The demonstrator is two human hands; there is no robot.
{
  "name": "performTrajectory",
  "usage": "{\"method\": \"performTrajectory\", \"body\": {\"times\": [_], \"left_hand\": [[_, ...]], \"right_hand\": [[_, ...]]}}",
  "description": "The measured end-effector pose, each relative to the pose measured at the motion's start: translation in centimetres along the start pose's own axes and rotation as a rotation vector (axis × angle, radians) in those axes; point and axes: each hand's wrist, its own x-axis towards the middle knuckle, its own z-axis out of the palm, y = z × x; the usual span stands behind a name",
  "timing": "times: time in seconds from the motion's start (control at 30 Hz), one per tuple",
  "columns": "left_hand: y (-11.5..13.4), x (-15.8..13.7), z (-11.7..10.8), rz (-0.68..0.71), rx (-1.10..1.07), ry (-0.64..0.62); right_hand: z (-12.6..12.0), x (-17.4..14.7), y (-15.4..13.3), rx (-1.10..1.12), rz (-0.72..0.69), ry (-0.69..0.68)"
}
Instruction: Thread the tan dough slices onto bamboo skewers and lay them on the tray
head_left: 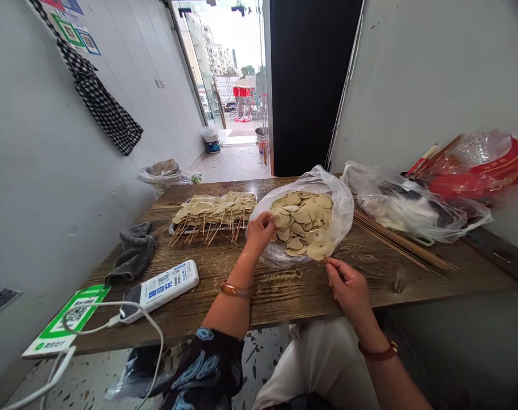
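Observation:
An open clear plastic bag (345,199) full of thin, pale beige round slices (304,213) lies on the wooden table in front of me. At its left side, my left hand (261,230) is closed in a pinch on the edge of a slice. Near the bag's front right, my right hand (346,282) is closed around the lower end of a wooden skewer. Pale round slices (321,249) are threaded at this skewer's tip; most of the stick is hidden by my fingers. Left of the bag, a tray holds stacked skewers of slices (216,208), their sticks pointing toward me.
Bare skewers (395,242) lie in a bundle right of the bag, beside another plastic bag (412,205) and red packaging (481,171). On the left are a grey cloth (134,250), a white payment device (168,287) with a cable, and a green QR-code sign (68,319).

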Motion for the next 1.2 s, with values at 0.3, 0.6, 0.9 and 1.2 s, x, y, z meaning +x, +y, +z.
{"method": "performTrajectory", "body": {"times": [0.3,0.6,0.9,1.2], "left_hand": [[1.5,-1.0,-0.8,0.117,0.325,-0.404],[1.7,-1.3,-0.5,0.134,0.322,-0.589],[1.7,-1.3,0.2,0.021,0.645,-0.191],[0.5,-0.5,1.3,0.221,0.679,-0.051]], "right_hand": [[-0.1,0.1,-0.1,-0.017,-0.031,0.02],[0.0,0.1,-0.2,-0.001,-0.016,0.011],[0.1,0.0,0.2,-0.012,-0.006,0.012],[0.0,0.0,-0.1,-0.036,-0.06,0.024]]}}
